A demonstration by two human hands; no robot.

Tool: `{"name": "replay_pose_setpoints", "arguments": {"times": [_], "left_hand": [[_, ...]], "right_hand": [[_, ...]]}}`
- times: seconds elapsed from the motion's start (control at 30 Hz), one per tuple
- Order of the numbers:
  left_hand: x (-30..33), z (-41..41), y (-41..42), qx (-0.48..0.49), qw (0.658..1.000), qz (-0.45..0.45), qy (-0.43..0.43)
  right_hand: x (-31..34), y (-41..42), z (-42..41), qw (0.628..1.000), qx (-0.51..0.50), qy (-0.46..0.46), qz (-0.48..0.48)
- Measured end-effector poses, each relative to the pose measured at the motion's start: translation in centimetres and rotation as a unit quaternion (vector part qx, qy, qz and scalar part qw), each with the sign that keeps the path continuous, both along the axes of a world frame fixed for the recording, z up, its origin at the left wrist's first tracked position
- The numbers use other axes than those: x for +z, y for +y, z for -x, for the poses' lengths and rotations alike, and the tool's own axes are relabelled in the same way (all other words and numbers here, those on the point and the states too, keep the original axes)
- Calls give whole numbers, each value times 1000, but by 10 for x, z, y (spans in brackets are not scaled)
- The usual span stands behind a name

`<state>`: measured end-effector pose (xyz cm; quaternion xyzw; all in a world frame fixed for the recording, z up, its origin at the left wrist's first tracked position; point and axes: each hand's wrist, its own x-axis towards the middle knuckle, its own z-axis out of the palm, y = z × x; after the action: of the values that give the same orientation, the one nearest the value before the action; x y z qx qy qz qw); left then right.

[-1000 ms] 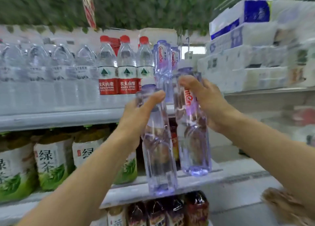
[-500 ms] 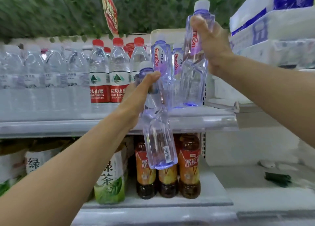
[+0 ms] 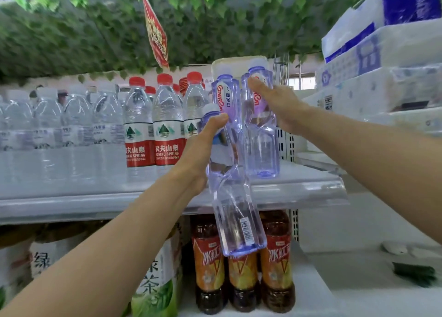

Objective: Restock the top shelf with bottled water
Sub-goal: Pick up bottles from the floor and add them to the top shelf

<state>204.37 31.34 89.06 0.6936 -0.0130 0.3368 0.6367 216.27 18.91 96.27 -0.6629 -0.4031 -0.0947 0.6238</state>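
— Where are the arms?
— Both bare forearms reach up and forward, the left from the lower left, the right from the right edge

— And the left hand (image 3: 199,154)?
— Thumb up, curled round the upper part of a tilted bottle (image 3: 233,192)

— The right hand (image 3: 278,107)?
— Higher, fingers wrapped round the upper part of an upright bottle (image 3: 260,149), wrist bent a little

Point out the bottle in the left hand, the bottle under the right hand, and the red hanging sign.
Bottle in left hand (image 3: 235,221): head view, clear lower body near the barcode.
Bottle under right hand (image 3: 262,149): head view, lower body standing on the shelf.
Red hanging sign (image 3: 156,33): head view, middle of its face.
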Motion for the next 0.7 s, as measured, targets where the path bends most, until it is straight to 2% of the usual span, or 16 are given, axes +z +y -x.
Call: {"name": "replay_pose_setpoints", "arguments": {"times": [0.13, 0.23, 0.5, 0.7], "left_hand": [[-3, -2, -1, -5, 1000, -3, 3], [-2, -1, -1, -13, 1000, 6, 12], [-2, -11, 5, -7, 999, 38, 25], [-3, -16, 9, -7, 999, 39, 16]], "right_hand": [[-29, -6, 9, 978, -149, -44, 136], [-57, -9, -1, 964, -180, -34, 195], [-64, 0, -16, 966, -189, -56, 165], [-65, 10, -30, 973, -155, -51, 161]]}}
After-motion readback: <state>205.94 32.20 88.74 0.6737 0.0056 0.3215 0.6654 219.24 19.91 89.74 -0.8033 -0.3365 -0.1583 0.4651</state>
